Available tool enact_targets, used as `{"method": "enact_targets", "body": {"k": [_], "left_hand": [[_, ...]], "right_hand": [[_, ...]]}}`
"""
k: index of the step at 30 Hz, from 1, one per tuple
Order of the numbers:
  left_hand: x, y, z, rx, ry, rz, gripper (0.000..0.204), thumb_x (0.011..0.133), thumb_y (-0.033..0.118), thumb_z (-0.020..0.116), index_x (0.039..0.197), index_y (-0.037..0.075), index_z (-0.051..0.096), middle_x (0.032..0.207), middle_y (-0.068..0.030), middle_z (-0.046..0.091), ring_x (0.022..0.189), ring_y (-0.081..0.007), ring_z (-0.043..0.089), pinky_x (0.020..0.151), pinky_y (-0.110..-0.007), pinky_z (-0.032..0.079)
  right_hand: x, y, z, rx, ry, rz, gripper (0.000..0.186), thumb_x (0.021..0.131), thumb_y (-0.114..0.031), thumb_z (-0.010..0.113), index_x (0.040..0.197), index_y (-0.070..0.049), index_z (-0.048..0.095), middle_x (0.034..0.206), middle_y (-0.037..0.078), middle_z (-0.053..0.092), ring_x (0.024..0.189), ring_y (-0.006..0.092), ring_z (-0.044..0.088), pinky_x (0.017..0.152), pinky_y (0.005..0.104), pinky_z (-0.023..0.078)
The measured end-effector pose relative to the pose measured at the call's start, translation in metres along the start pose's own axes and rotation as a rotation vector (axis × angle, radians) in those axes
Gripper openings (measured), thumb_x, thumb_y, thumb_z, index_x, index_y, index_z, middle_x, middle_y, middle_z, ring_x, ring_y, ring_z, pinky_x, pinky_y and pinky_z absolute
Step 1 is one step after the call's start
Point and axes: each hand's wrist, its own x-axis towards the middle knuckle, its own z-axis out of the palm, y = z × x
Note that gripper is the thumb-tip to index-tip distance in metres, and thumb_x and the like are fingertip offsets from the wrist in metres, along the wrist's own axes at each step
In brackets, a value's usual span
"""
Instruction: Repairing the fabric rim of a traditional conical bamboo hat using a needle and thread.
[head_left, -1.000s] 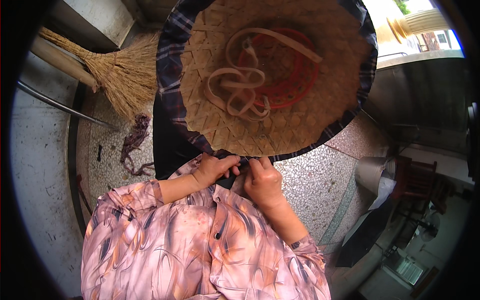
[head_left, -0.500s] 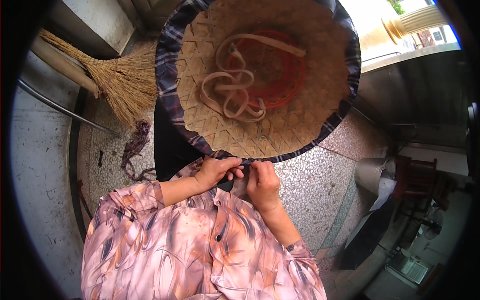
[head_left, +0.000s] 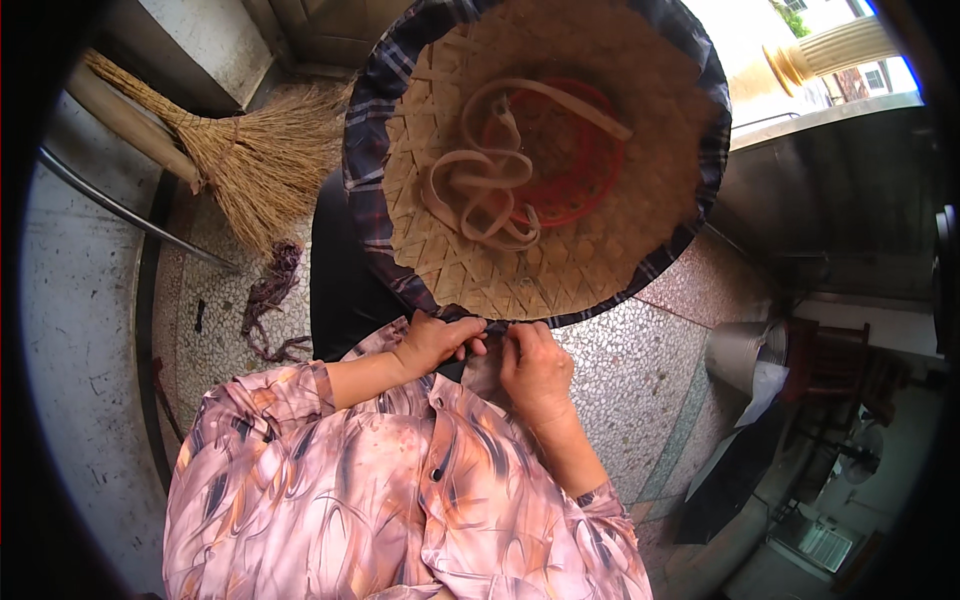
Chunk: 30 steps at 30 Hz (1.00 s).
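Observation:
A wide woven straw hat (head_left: 600,230) is held upside down in front of me, its rim bound with dark plaid cloth (head_left: 372,200). Inside lie a beige strap (head_left: 480,190) in loops and a red inner ring (head_left: 585,150). My left hand (head_left: 435,340) pinches the plaid rim at the near edge. Close beside it, my right hand (head_left: 535,370) also grips that near rim. Both sleeves are pink patterned fabric.
A straw broom (head_left: 250,170) leans at the upper left over a speckled terrazzo floor (head_left: 640,380). A scrap of purple cloth (head_left: 270,295) lies on the floor by it. At right stand a metal bucket (head_left: 740,355), a red wooden chair (head_left: 835,365) and a metal counter (head_left: 830,190).
The hat has tilted and shifted up and to the right in view. Both hands have stayed at its near rim, working along the plaid binding.

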Motion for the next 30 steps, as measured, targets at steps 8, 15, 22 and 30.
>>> {"method": "enact_targets", "body": {"k": [8, 15, 22, 30], "left_hand": [[0.002, -0.003, 0.0, -0.058, -0.004, 0.025, 0.019, 0.088, 0.015, 0.066, 0.088, -0.003, 0.07, 0.075, -0.0076, 0.07, 0.055, -0.0093, 0.063, 0.044, -0.02, 0.044], [-0.001, 0.003, 0.006, -0.128, 0.042, 0.088, 0.02, 0.088, 0.017, 0.067, 0.087, -0.003, 0.07, 0.071, -0.0078, 0.071, 0.052, -0.0088, 0.06, 0.045, -0.02, 0.044], [0.003, -0.004, 0.002, -0.074, 0.019, 0.007, 0.02, 0.087, 0.017, 0.067, 0.087, -0.003, 0.071, 0.074, -0.0089, 0.071, 0.053, -0.0096, 0.06, 0.046, -0.021, 0.045], [0.003, -0.002, 0.005, -0.123, 0.005, 0.003, 0.024, 0.089, 0.018, 0.066, 0.085, -0.005, 0.07, 0.075, -0.0099, 0.072, 0.053, -0.0102, 0.059, 0.049, -0.021, 0.046]], "right_hand": [[0.001, 0.006, 0.014, -0.028, 0.05, -0.104, 0.005, 0.082, -0.006, 0.063, 0.085, -0.004, 0.06, 0.08, 0.015, 0.061, 0.062, 0.0365, 0.062, 0.056, 0.0427, 0.051], [0.0, 0.014, 0.012, 0.035, 0.036, -0.149, 0.006, 0.083, -0.007, 0.064, 0.087, -0.004, 0.06, 0.08, 0.015, 0.06, 0.063, 0.0359, 0.062, 0.056, 0.043, 0.051], [-0.006, 0.011, 0.002, 0.001, 0.057, -0.098, 0.007, 0.08, -0.008, 0.065, 0.087, -0.008, 0.063, 0.08, 0.01, 0.061, 0.064, 0.0328, 0.063, 0.056, 0.0411, 0.051], [-0.004, 0.013, 0.006, -0.004, 0.126, -0.147, 0.003, 0.074, -0.008, 0.065, 0.075, -0.009, 0.063, 0.074, 0.008, 0.06, 0.062, 0.0293, 0.063, 0.053, 0.039, 0.051]]}}
